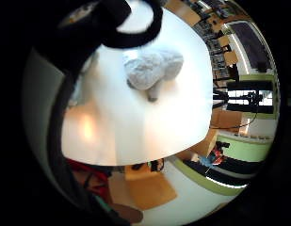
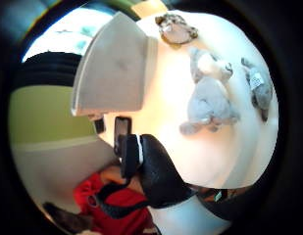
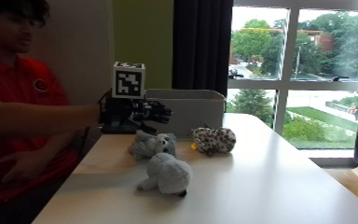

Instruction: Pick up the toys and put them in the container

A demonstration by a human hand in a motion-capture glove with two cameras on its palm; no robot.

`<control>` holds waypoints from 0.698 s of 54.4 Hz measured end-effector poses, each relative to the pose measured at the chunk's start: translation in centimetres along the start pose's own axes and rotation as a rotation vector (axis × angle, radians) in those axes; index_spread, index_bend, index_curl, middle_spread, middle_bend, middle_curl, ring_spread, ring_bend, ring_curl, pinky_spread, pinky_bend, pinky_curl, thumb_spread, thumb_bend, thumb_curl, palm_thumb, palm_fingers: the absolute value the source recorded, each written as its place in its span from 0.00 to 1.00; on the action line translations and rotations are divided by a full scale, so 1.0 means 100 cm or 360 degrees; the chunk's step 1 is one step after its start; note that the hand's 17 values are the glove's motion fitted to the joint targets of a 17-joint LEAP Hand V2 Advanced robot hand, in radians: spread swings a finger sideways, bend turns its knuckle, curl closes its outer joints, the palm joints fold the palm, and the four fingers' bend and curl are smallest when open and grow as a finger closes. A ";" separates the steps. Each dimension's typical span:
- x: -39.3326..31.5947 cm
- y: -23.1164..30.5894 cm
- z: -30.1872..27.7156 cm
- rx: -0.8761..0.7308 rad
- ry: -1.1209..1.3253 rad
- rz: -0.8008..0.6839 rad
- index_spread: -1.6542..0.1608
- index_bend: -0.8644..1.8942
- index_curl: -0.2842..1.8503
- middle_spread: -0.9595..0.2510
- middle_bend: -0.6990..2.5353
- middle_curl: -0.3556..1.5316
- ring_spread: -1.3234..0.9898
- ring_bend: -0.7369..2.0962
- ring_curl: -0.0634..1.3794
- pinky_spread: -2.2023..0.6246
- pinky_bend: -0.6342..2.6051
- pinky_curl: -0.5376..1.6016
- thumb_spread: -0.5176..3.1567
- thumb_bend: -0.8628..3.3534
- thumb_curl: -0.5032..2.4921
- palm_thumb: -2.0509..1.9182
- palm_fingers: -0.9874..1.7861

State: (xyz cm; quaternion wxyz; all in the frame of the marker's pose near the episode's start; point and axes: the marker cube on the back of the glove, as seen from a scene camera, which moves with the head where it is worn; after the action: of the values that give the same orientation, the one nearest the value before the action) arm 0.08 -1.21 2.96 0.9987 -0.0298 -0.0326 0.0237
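A person's gloved right hand (image 3: 143, 113), fingers relaxed and holding nothing, hovers over 3 plush toys on the table (image 3: 278, 186), near the grey container (image 3: 194, 108). Closest toy (image 3: 152, 144): probably soft, light; take it approx. mid-body.

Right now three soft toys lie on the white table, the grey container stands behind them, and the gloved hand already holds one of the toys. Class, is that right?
Not quite. The gloved hand holds nothing: in the outside view it hangs above the toys with its fingers spread. The rest stands: three soft toys, grey, pale grey and spotted, lie on the white table, with the grey container behind them.
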 end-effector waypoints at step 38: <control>-0.017 -0.044 0.083 -0.0452 0.0169 -0.0071 0.72 0.36 0.20 0.81 0.23 0.26 0.59 0.41 0.24 0.79 0.59 0.45 0.45 0.20 0.26 0.54 0.31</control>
State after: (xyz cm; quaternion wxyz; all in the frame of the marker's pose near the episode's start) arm -1.97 -5.24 11.35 0.9851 -0.1712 0.0165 -0.0049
